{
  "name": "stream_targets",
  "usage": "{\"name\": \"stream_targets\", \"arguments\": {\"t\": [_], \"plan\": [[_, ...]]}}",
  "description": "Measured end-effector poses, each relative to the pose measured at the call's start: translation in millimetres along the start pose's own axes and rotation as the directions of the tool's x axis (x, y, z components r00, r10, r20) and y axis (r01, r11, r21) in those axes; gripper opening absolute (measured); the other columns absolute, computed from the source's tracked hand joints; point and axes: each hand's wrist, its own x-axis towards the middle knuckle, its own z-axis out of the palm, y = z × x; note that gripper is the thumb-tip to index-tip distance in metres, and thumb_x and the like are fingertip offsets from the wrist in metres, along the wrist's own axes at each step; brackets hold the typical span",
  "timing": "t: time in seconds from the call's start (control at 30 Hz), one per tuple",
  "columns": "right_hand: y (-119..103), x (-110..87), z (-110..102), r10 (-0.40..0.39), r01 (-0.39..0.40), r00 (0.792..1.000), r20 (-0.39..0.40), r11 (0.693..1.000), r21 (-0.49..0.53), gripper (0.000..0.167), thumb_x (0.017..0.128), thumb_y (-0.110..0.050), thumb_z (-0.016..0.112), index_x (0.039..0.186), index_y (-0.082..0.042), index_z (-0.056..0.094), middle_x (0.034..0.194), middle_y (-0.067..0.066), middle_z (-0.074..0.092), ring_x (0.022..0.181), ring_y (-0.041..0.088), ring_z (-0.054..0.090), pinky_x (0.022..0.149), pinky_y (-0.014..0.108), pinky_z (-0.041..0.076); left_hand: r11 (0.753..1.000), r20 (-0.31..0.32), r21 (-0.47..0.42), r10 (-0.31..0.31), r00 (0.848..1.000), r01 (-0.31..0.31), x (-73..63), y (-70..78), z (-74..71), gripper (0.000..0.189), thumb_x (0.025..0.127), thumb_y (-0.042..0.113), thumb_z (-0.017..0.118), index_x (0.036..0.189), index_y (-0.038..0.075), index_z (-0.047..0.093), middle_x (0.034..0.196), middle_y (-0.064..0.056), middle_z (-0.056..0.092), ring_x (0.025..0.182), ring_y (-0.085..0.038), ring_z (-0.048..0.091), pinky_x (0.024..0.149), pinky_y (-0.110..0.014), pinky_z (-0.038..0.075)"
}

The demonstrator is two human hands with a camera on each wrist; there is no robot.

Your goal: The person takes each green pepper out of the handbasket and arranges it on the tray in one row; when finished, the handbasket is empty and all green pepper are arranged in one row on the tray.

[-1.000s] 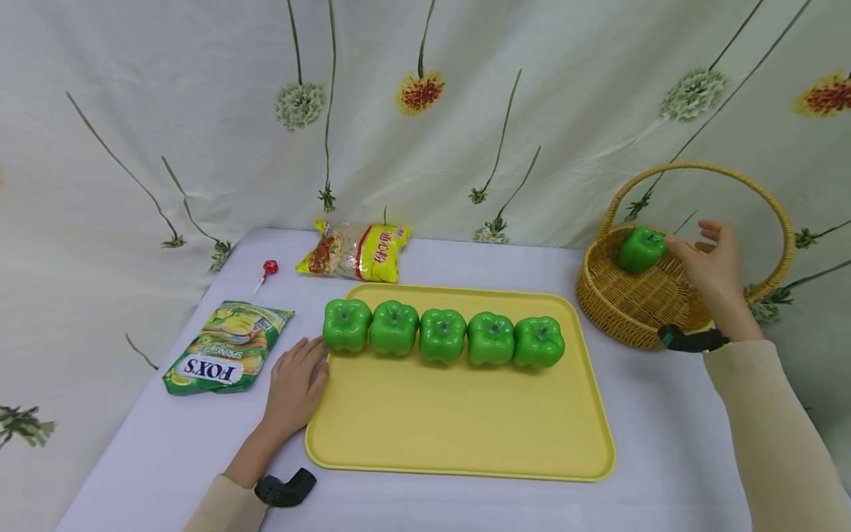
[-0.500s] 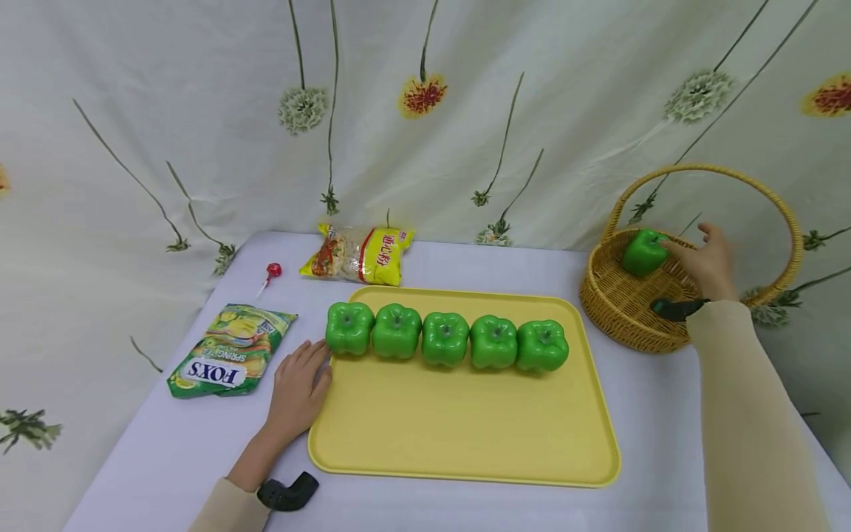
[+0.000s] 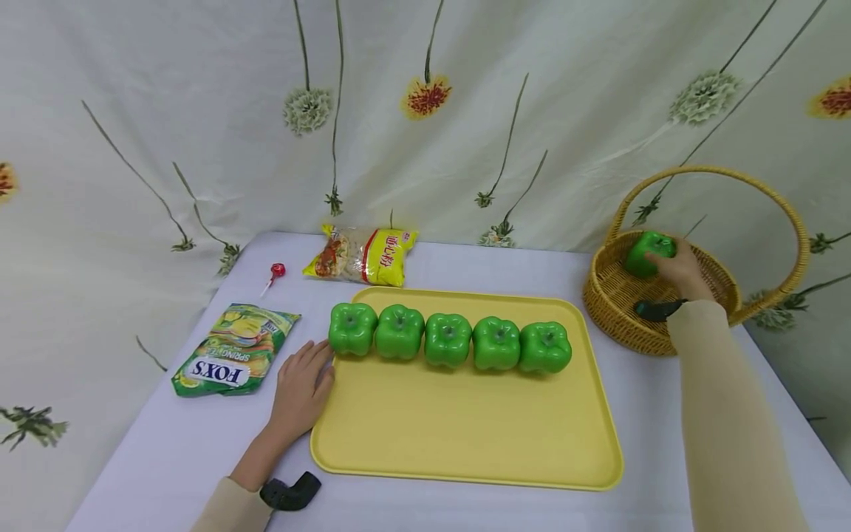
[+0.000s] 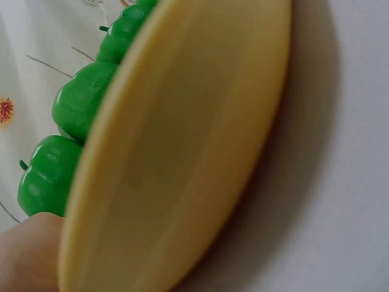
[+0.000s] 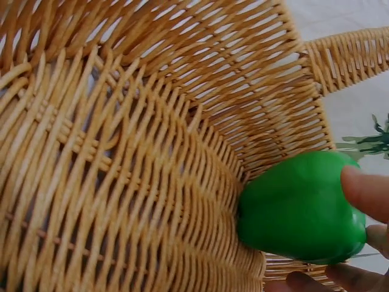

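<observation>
A green bell pepper (image 3: 643, 255) (image 5: 298, 207) lies inside a wicker basket (image 3: 608, 325) (image 5: 152, 182) at the right. My right hand (image 3: 683, 272) reaches over the basket and grips it, thumb (image 5: 368, 193) on one side and fingers on the other. Part of those fingers is cut off in the right wrist view. On the left edge of a yellow tray (image 3: 465, 428) (image 4: 182, 152) rests my left hand (image 3: 301, 391) (image 4: 30, 255), its fingers extended beside the leftmost pepper (image 3: 352, 329). Several green bell peppers (image 3: 448, 340) form a row across the tray.
Left of the tray lies a green Fox's candy bag (image 3: 236, 349), with a red lollipop (image 3: 277, 271) behind it. A yellow noodle packet (image 3: 362, 255) sits behind the tray. The basket's tall handle (image 3: 718, 171) arches over its opening. Flowered cloth hangs at the back.
My right hand has moved left and inward over the basket, and its fingers have closed around the pepper there. The left hand stays at the tray's edge.
</observation>
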Motion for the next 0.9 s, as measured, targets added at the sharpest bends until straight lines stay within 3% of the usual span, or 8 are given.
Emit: {"name": "stream_targets", "arguments": {"t": [0.2,0.37,0.67,0.9], "plan": [[1.6,2.8,7.4,0.036,-0.033,0.997,-0.075,0.998,0.044,0.073,0.103,-0.021,0.04,0.154,0.002,-0.007,0.157,0.035,0.005,0.143,0.053,0.017,0.113,0.061,0.029,1.0,-0.001,0.005,0.0,1.0,0.0,0.2,0.9,0.9,0.041,0.096,0.01,0.047,0.135,-0.004,0.053,0.141,-0.025,0.05,0.137,-0.046,0.036,0.111,-0.067,0.019],[3.8,2.0,7.5,0.043,-0.04,0.991,-0.127,0.999,0.022,0.073,0.102,-0.019,0.044,0.154,0.003,-0.002,0.157,0.033,0.008,0.143,0.052,0.018,0.113,0.06,0.03,1.0,0.001,0.013,0.0,1.0,0.0,-0.1,1.7,0.4,0.042,0.096,0.009,0.048,0.136,-0.004,0.052,0.141,-0.025,0.05,0.137,-0.046,0.035,0.111,-0.066,0.02],[-0.8,-11.8,-2.9,0.022,-0.019,0.995,-0.095,0.999,0.035,0.075,0.102,-0.025,0.042,0.153,0.005,-0.004,0.157,0.034,0.004,0.142,0.053,0.02,0.111,0.06,0.032,1.0,0.019,0.008,-0.011,1.0,0.011,-0.8,1.5,0.0,0.042,0.097,0.011,0.047,0.137,-0.004,0.052,0.143,-0.025,0.049,0.138,-0.046,0.034,0.112,-0.066,0.018],[-1.4,-27.5,-8.4,0.015,-0.004,0.994,-0.104,0.995,0.104,0.077,0.102,-0.031,0.042,0.155,0.0,-0.004,0.159,0.03,0.001,0.143,0.049,0.025,0.111,0.054,0.037,1.0,0.023,0.012,-0.013,1.0,0.013,0.3,0.6,-0.2,0.042,0.098,0.012,0.046,0.137,-0.003,0.052,0.143,-0.025,0.049,0.139,-0.046,0.033,0.112,-0.066,0.018]]}}
